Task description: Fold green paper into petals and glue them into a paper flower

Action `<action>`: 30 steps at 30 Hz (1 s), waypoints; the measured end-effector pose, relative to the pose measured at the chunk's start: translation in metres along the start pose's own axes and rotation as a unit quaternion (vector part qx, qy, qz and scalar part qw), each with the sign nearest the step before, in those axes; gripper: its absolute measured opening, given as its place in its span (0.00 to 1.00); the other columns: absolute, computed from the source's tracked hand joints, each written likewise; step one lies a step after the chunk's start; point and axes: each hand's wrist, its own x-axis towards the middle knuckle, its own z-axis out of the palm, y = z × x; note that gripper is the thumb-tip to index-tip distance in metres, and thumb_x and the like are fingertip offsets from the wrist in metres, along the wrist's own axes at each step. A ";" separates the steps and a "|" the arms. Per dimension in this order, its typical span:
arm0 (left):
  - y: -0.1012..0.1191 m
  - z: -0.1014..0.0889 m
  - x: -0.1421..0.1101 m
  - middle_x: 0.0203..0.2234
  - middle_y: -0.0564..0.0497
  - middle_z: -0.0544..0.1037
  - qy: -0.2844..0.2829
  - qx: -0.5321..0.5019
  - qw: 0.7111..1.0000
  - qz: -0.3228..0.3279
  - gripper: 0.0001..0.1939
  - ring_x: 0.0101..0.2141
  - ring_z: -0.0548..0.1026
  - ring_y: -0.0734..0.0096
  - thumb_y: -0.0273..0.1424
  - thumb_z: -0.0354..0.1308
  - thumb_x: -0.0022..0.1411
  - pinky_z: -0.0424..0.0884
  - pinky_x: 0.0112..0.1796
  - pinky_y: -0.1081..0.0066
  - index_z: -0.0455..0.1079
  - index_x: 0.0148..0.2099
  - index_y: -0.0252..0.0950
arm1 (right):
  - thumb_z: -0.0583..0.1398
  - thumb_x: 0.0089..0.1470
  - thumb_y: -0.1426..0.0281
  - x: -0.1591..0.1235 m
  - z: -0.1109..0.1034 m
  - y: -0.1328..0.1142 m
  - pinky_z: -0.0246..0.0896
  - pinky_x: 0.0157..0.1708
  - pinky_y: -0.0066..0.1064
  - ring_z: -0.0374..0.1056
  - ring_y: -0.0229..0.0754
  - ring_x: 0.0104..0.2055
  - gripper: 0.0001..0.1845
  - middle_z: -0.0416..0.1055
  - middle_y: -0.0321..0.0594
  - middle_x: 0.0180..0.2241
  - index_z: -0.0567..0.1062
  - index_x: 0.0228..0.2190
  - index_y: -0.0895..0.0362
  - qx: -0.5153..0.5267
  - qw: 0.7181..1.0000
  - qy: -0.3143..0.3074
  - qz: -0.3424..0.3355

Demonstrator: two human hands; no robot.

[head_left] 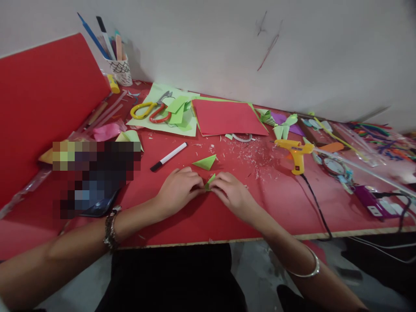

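Between the fingertips of both hands is a small piece of green paper (210, 181), mostly covered by the fingers. My left hand (179, 187) pinches its left side, close above the red tabletop. On the other side, my right hand (232, 193) grips it with thumb and fingers closed. A folded green paper triangle (206, 162) lies on the table just beyond my fingertips. To the left of it rests a white marker (169, 156) with a black cap.
Scissors (159, 107) and green paper strips lie at the back, beside red paper sheets (229, 117). A yellow glue gun (295, 152) with a black cord stands at right, near a purple power strip (373, 201). A pen cup (120, 71) stands back left.
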 end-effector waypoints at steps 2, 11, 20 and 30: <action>0.001 0.000 0.001 0.27 0.53 0.75 -0.001 -0.001 1.000 -0.004 0.08 0.33 0.68 0.69 0.35 0.56 0.58 0.60 0.32 0.71 0.69 0.30 0.36 | 0.52 0.56 0.74 0.002 -0.001 -0.001 0.58 0.37 0.32 0.62 0.39 0.35 0.07 0.66 0.40 0.32 0.70 0.30 0.57 -0.002 1.000 -0.006 0.007; 0.002 0.006 -0.004 0.28 0.52 0.73 0.085 0.228 0.956 0.162 0.09 0.30 0.67 0.70 0.26 0.47 0.63 0.58 0.30 0.70 0.69 0.38 0.34 | 0.52 0.54 0.78 0.010 -0.007 -0.005 0.58 0.36 0.32 0.62 0.40 0.36 0.07 0.67 0.41 0.31 0.70 0.29 0.59 -0.044 0.997 -0.055 0.044; 0.014 0.000 -0.008 0.22 0.51 0.71 0.101 0.304 0.923 0.214 0.11 0.27 0.66 0.69 0.20 0.47 0.60 0.55 0.27 0.68 0.68 0.30 0.32 | 0.53 0.55 0.77 0.012 -0.010 -0.005 0.57 0.38 0.31 0.62 0.39 0.36 0.06 0.67 0.41 0.32 0.70 0.31 0.60 -0.014 0.995 -0.078 0.055; 0.002 0.003 -0.001 0.27 0.54 0.73 0.033 0.209 0.969 0.127 0.09 0.31 0.68 0.68 0.28 0.49 0.63 0.59 0.29 0.69 0.69 0.33 0.35 | 0.52 0.55 0.77 0.004 -0.003 -0.005 0.57 0.37 0.32 0.60 0.40 0.36 0.06 0.66 0.41 0.32 0.68 0.31 0.61 -0.048 0.998 -0.035 0.016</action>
